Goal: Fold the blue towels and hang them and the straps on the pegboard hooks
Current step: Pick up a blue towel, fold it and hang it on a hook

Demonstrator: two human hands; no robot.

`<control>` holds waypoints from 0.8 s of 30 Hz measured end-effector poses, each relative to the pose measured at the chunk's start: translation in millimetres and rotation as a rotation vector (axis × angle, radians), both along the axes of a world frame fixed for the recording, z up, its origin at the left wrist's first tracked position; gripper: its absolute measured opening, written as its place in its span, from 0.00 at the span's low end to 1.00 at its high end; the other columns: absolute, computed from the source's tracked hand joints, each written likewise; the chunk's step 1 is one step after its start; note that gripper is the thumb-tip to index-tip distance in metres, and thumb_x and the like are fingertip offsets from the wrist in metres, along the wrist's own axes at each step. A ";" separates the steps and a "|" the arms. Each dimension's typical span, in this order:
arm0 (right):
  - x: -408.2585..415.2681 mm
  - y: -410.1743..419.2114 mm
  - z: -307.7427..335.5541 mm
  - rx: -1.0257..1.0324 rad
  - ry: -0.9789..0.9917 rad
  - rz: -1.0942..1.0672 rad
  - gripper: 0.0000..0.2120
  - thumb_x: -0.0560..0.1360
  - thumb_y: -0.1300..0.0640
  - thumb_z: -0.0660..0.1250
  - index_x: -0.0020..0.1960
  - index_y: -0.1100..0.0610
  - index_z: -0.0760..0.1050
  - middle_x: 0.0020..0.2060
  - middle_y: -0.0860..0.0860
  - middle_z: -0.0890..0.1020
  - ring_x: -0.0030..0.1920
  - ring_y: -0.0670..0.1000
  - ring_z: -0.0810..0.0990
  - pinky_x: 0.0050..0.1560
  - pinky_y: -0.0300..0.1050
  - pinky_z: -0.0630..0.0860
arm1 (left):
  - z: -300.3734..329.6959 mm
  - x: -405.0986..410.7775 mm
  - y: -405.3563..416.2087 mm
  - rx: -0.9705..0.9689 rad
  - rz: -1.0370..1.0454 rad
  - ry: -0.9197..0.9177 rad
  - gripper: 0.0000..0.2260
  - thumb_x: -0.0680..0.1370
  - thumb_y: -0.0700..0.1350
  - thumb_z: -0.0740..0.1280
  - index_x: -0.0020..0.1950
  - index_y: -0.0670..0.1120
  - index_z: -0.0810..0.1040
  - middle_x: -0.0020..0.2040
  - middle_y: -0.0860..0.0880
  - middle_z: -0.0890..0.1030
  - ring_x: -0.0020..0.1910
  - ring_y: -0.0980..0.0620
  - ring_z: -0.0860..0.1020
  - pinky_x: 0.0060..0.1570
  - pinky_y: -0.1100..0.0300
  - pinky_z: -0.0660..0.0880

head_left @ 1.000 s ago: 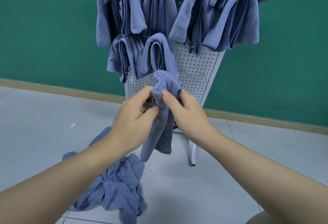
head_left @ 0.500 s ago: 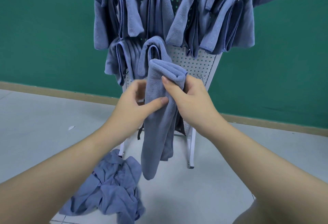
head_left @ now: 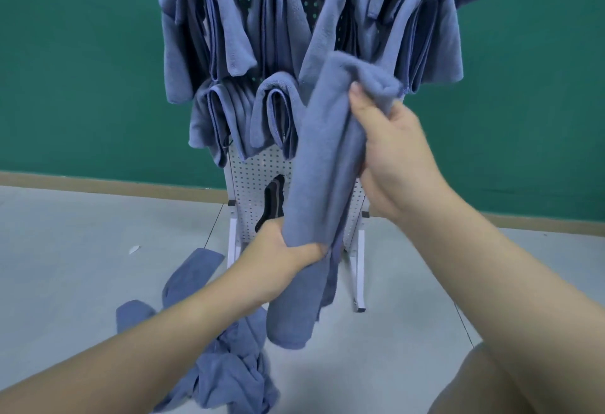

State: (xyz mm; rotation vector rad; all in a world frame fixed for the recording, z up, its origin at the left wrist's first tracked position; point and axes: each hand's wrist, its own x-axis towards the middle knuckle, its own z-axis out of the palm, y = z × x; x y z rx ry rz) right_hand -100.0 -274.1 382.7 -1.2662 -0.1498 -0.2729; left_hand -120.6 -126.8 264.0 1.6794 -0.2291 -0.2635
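Mostly done — pegboard [head_left: 258, 177] crowded with hung towels [head_left: 209, 36]. Folded towel [head_left: 327, 158] clamped by right hand [head_left: 396, 151] and left hand [head_left: 281, 249]; pile [head_left: 229, 371] left on near floor.

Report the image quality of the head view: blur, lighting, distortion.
Head view: motion blur softens the right hand and the top of the folded towel it grips; the left hand looks sharper. Lighting is even and soft, no glare, faint shadows on the floor. Wide-angle distortion makes the pegboard taper downward and stretches the forearms.
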 end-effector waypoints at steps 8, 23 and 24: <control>15.1 -70.3 17.1 0.180 0.002 -0.262 0.14 0.84 0.51 0.64 0.65 0.57 0.76 0.58 0.55 0.86 0.58 0.53 0.86 0.61 0.56 0.82 | 10.5 -2.3 15.1 0.154 -0.276 0.006 0.18 0.74 0.56 0.72 0.53 0.43 0.82 0.48 0.42 0.87 0.50 0.39 0.85 0.59 0.37 0.79; 2.0 -17.7 -9.6 0.171 0.176 -0.035 0.11 0.85 0.53 0.63 0.61 0.58 0.78 0.55 0.55 0.87 0.53 0.51 0.87 0.55 0.48 0.84 | 18.0 23.3 3.4 -0.037 -0.106 -0.063 0.23 0.71 0.45 0.80 0.64 0.47 0.80 0.58 0.52 0.86 0.59 0.54 0.84 0.62 0.58 0.78; 3.3 -17.5 -10.3 0.171 0.181 -0.042 0.11 0.85 0.53 0.63 0.61 0.57 0.79 0.55 0.55 0.87 0.53 0.51 0.87 0.56 0.49 0.84 | 17.0 23.3 3.3 -0.021 -0.111 -0.055 0.22 0.71 0.44 0.81 0.63 0.46 0.81 0.57 0.52 0.87 0.58 0.53 0.84 0.61 0.58 0.78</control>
